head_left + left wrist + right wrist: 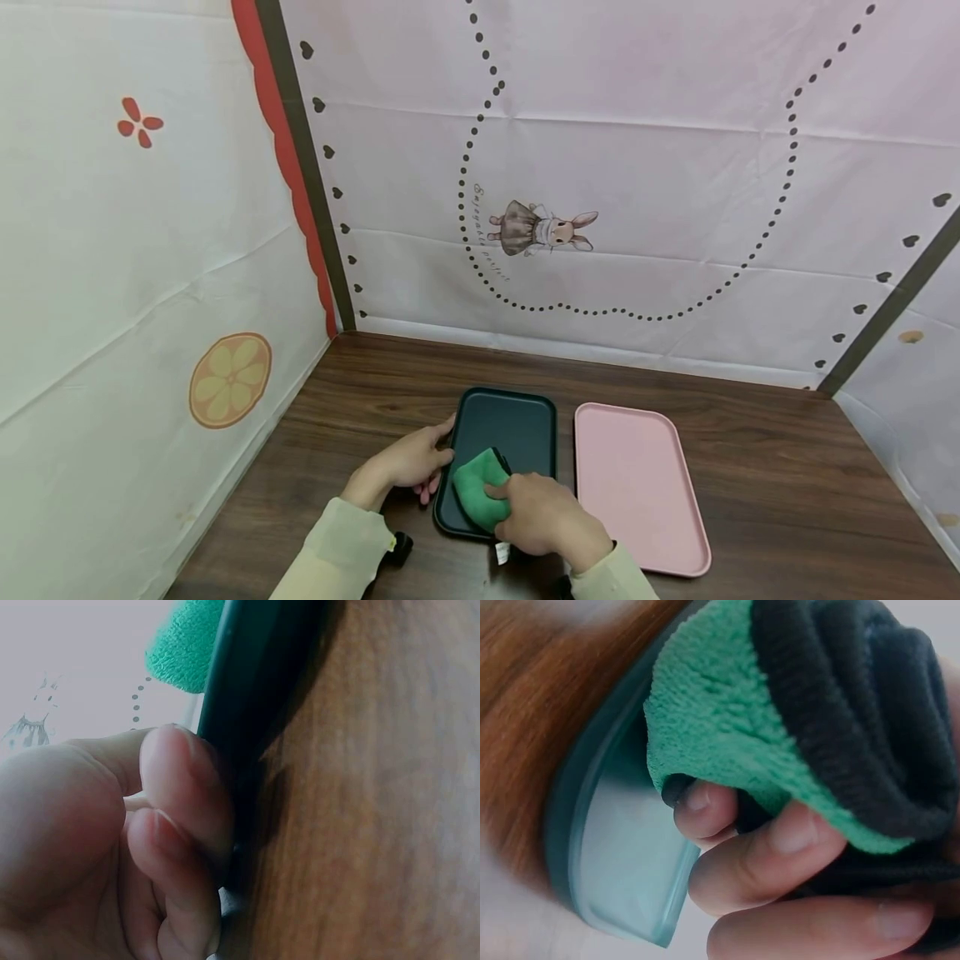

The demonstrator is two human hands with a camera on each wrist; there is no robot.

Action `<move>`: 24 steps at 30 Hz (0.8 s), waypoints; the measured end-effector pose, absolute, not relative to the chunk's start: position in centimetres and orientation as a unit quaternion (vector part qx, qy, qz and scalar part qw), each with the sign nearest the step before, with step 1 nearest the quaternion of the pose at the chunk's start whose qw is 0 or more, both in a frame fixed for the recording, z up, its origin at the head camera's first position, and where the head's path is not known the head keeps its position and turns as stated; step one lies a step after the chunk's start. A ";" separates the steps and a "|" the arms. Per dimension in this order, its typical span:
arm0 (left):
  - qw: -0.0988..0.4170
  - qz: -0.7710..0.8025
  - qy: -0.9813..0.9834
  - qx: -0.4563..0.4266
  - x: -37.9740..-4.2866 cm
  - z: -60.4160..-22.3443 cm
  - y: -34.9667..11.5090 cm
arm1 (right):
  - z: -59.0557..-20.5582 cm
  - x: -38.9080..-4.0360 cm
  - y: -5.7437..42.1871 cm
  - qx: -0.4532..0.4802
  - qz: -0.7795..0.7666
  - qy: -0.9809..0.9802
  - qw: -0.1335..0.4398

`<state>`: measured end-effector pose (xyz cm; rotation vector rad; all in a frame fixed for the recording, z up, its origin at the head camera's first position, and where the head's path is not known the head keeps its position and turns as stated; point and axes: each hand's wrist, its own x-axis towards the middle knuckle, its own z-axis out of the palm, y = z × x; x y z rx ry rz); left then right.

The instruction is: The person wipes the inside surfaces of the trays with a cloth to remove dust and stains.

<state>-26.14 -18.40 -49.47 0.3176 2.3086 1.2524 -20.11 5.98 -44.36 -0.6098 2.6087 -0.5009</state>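
A dark green tray (507, 425) lies flat on the wooden table. At its left edge, my left hand (411, 460) holds the tray with thumb and fingers at the rim; the left wrist view shows curled fingertips (176, 772) against the tray's side (259, 667). My right hand (542, 515) grips a folded green cloth (480, 492) with dark edging, over the tray's near part. In the right wrist view, the fingers (761, 862) curl round the bunched cloth (712, 705). A white tag (502, 552) hangs beneath the right hand.
To the right, a pink tray (637, 483) lies on the dark wooden table (787, 475), close beside the green one. Printed cloth walls (660, 208) rise behind and on both sides of the table.
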 end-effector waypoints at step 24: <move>0.247 0.468 0.841 0.112 -26.1 -49.5 -18.4 | -44.5 -19.8 8.1 -0.204 -0.192 0.940 0.197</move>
